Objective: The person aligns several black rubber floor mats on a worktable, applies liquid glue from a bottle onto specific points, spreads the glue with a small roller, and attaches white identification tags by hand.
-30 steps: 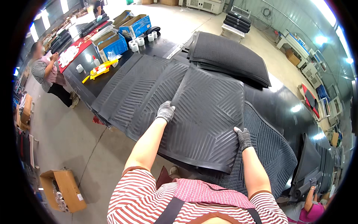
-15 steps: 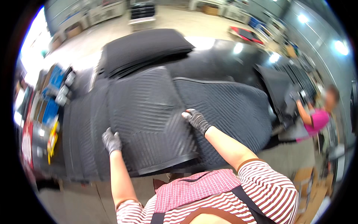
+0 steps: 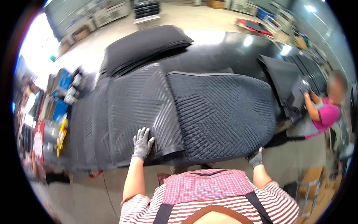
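Note:
A black ribbed rubber mat (image 3: 138, 108) lies on the table in front of me, its near right corner overlapping a dark textured floor mat (image 3: 223, 112). My left hand (image 3: 143, 145), in a grey glove, rests flat with spread fingers on the ribbed mat near its front edge. At the textured mat's near right corner, my gloved right hand (image 3: 256, 158) holds the edge; the thumb shows, while the other fingers are partly hidden below.
A stack of black mats (image 3: 145, 46) stands at the far side of the black table (image 3: 209, 56). Blue boxes (image 3: 61, 106) and a yellow item (image 3: 61, 138) are at the left. On the right, a person in pink (image 3: 328, 115) handles dark mats (image 3: 283, 76).
My left hand has slid right across the ribbed mat. My right hand has left that mat's right edge and come down to the textured mat's near right corner, now more exposed.

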Action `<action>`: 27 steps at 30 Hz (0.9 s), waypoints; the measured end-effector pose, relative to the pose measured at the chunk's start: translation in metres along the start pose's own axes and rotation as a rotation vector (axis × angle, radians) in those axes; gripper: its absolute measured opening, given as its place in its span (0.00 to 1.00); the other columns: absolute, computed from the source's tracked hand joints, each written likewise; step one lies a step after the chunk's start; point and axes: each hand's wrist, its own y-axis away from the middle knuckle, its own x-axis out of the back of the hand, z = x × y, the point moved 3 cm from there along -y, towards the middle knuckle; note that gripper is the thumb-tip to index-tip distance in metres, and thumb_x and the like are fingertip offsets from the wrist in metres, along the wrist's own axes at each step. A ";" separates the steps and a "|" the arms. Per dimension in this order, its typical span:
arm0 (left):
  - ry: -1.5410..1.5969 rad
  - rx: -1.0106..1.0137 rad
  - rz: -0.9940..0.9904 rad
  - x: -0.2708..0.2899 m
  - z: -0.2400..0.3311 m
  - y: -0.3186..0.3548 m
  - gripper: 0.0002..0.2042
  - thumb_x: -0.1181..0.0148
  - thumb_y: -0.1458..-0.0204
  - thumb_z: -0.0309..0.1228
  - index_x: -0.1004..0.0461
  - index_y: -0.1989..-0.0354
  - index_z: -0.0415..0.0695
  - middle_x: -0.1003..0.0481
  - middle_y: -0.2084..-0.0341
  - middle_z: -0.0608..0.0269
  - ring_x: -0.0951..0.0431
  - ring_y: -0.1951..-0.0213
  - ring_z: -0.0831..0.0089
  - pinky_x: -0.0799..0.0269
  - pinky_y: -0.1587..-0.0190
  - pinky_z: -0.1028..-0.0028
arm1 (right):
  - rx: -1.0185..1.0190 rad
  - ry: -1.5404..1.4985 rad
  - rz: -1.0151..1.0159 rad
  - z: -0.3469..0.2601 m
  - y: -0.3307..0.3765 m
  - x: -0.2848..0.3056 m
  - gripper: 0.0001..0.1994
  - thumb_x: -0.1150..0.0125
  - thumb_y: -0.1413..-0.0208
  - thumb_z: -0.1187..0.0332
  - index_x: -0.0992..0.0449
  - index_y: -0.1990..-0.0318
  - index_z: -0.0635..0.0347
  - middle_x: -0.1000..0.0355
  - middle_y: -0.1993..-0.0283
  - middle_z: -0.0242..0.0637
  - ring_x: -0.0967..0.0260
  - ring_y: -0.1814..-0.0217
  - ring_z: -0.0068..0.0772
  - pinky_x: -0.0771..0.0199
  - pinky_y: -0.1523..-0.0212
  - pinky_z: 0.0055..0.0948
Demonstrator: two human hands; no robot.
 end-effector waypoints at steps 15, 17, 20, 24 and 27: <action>-0.091 0.308 -0.112 -0.011 -0.003 -0.021 0.28 0.52 0.41 0.52 0.43 0.33 0.61 0.50 0.30 0.70 0.56 0.28 0.67 0.58 0.31 0.51 | 0.506 -0.021 -0.058 -0.147 0.064 -0.106 0.16 0.27 0.56 0.61 0.26 0.62 0.54 0.28 0.65 0.33 0.30 0.66 0.36 0.25 0.63 0.41; -0.109 0.372 -0.120 -0.011 -0.001 -0.006 0.29 0.50 0.42 0.52 0.44 0.33 0.62 0.51 0.29 0.71 0.57 0.28 0.68 0.60 0.30 0.51 | 0.424 0.007 -0.014 -0.170 0.144 -0.154 0.23 0.27 0.58 0.59 0.29 0.55 0.56 0.30 0.60 0.36 0.31 0.60 0.39 0.27 0.59 0.43; -0.124 0.378 -0.100 -0.012 0.005 -0.006 0.29 0.49 0.42 0.51 0.44 0.33 0.61 0.51 0.29 0.70 0.57 0.28 0.67 0.61 0.30 0.51 | 0.445 0.093 0.003 -0.222 0.123 -0.135 0.27 0.27 0.60 0.56 0.31 0.54 0.56 0.31 0.59 0.37 0.32 0.60 0.40 0.27 0.59 0.42; -0.093 0.390 -0.025 -0.012 0.016 -0.009 0.27 0.46 0.44 0.47 0.40 0.35 0.57 0.48 0.30 0.67 0.55 0.28 0.65 0.59 0.30 0.52 | 0.570 0.134 0.114 -0.251 0.038 -0.097 0.27 0.27 0.60 0.53 0.31 0.56 0.57 0.32 0.61 0.37 0.32 0.61 0.39 0.26 0.62 0.41; -0.067 0.192 0.380 -0.008 0.052 -0.002 0.15 0.40 0.49 0.36 0.24 0.54 0.46 0.26 0.52 0.53 0.29 0.45 0.57 0.35 0.43 0.63 | 0.496 0.120 0.051 -0.219 0.023 -0.097 0.33 0.28 0.58 0.53 0.35 0.45 0.56 0.33 0.49 0.42 0.34 0.51 0.46 0.30 0.51 0.48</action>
